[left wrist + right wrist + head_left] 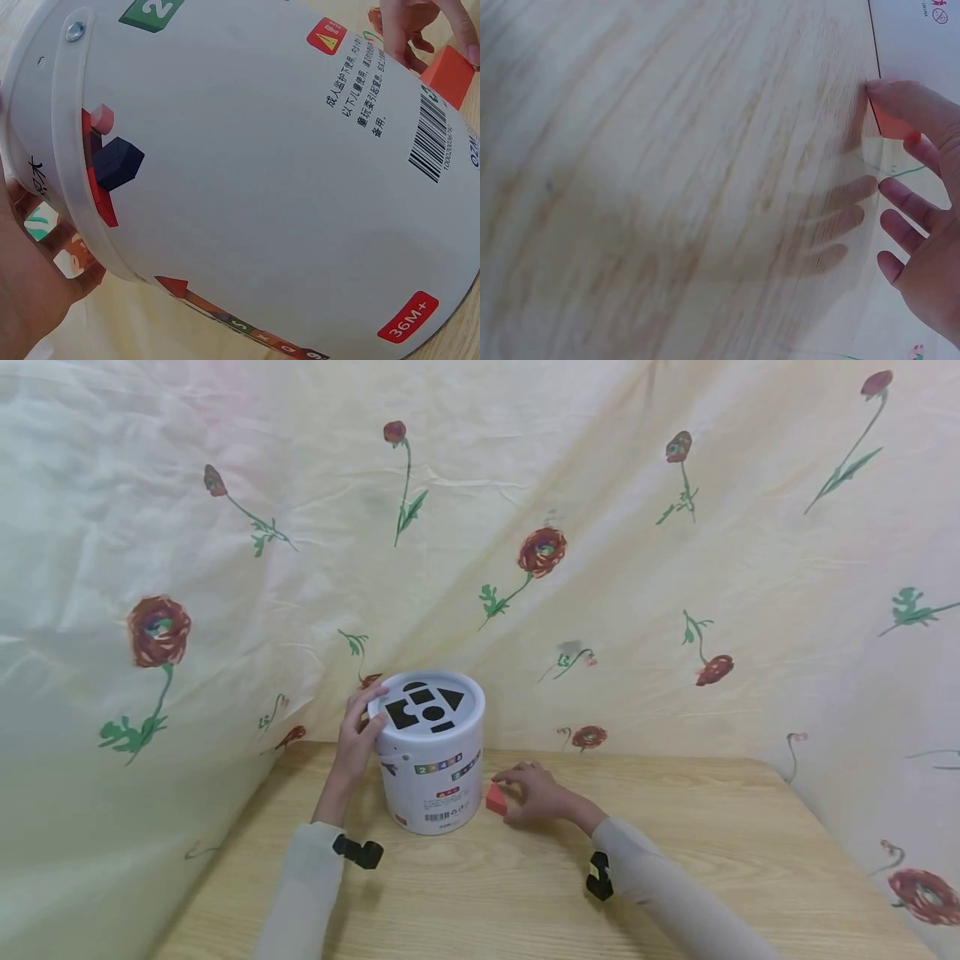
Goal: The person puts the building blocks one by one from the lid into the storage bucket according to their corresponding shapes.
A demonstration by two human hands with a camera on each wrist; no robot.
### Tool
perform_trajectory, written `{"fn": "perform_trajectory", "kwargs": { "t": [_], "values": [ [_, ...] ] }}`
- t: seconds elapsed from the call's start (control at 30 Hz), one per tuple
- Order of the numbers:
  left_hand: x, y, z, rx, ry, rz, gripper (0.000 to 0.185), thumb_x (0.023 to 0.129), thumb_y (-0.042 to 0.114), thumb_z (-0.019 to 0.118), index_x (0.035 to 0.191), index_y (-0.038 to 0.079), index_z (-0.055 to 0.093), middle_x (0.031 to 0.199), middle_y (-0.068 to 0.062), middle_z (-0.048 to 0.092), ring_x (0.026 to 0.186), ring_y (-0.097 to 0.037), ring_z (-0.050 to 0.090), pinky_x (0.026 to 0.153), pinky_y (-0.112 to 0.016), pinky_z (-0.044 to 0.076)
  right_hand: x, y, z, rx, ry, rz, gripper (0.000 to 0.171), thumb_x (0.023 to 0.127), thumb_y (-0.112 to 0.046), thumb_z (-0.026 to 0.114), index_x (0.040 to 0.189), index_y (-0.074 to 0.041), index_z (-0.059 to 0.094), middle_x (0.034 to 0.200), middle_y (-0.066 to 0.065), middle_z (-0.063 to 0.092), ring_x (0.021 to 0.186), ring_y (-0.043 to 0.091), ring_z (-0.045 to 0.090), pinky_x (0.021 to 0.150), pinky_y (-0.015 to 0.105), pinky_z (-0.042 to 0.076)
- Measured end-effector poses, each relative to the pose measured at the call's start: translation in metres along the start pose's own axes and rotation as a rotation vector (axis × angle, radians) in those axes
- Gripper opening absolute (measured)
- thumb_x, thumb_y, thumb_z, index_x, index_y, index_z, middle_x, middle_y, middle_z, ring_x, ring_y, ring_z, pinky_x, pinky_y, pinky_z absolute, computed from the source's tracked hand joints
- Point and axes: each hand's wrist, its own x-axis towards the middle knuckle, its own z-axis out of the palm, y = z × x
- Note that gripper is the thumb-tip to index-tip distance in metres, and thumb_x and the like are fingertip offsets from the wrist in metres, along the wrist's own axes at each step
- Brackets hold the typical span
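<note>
A white shape-sorter bucket stands upright on the table, its lid pierced with cut-outs of several shapes. My left hand rests against the lid's left rim, fingers laid along the edge and thumb toward the front. The left wrist view shows this hand beside the lid band, partly hidden behind the bucket. Low at the bucket's right side, my right hand pinches a small red block between thumb and forefinger. In the right wrist view the other fingers of that hand are spread, and the thumb covers part of the block.
The wooden table extends in front of the bucket and to its right. Flowered cloth hangs behind the table and along both sides. A white handle strap runs down the bucket's side near the lid.
</note>
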Motion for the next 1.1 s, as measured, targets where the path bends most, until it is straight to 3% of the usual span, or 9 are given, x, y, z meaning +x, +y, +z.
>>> {"fn": "perform_trajectory", "kwargs": {
  "t": [0.37, 0.63, 0.9, 1.1],
  "values": [
    [0.003, -0.005, 0.0, -0.021, 0.002, -0.011, 0.051, 0.1, 0.017, 0.047, 0.15, 0.005, 0.046, 0.165, -0.011, 0.026, 0.152, -0.031, 0.024, 0.125, -0.059, 0.022, -0.004, 0.001, 0.003, 0.037, 0.052, -0.006, 0.063, 0.074, -0.03, 0.09, 0.13, -0.013, 0.066, 0.124, 0.004, 0.067, 0.112, 0.024, 0.047, 0.096, 0.046, 0.04],
    [0.001, -0.003, 0.0, -0.021, 0.004, -0.005, 0.052, 0.1, 0.017, 0.047, 0.15, 0.003, 0.046, 0.166, -0.013, 0.026, 0.153, -0.032, 0.023, 0.125, -0.06, 0.021, -0.008, -0.008, 0.007, 0.084, 0.086, 0.044, 0.062, 0.072, -0.025, 0.091, 0.128, -0.014, 0.067, 0.123, 0.0, 0.068, 0.109, 0.022, 0.049, 0.091, 0.041, 0.043],
    [0.001, -0.001, 0.001, -0.012, 0.002, 0.004, 0.052, 0.1, 0.017, 0.046, 0.15, 0.002, 0.046, 0.166, -0.015, 0.025, 0.152, -0.034, 0.023, 0.124, -0.061, 0.022, -0.013, -0.016, 0.008, -0.035, 0.141, -0.035, 0.061, 0.069, -0.022, 0.091, 0.125, -0.011, 0.068, 0.118, -0.001, 0.07, 0.107, 0.02, 0.052, 0.096, 0.042, 0.038],
    [0.002, -0.002, 0.001, -0.025, 0.0, 0.007, 0.051, 0.1, 0.017, 0.047, 0.149, 0.002, 0.046, 0.166, -0.014, 0.025, 0.152, -0.033, 0.023, 0.124, -0.06, 0.022, -0.018, -0.021, 0.005, -0.115, 0.192, -0.08, 0.062, 0.071, -0.027, 0.092, 0.126, -0.011, 0.068, 0.124, 0.005, 0.069, 0.116, 0.025, 0.053, 0.102, 0.052, 0.037]
  ]
}}
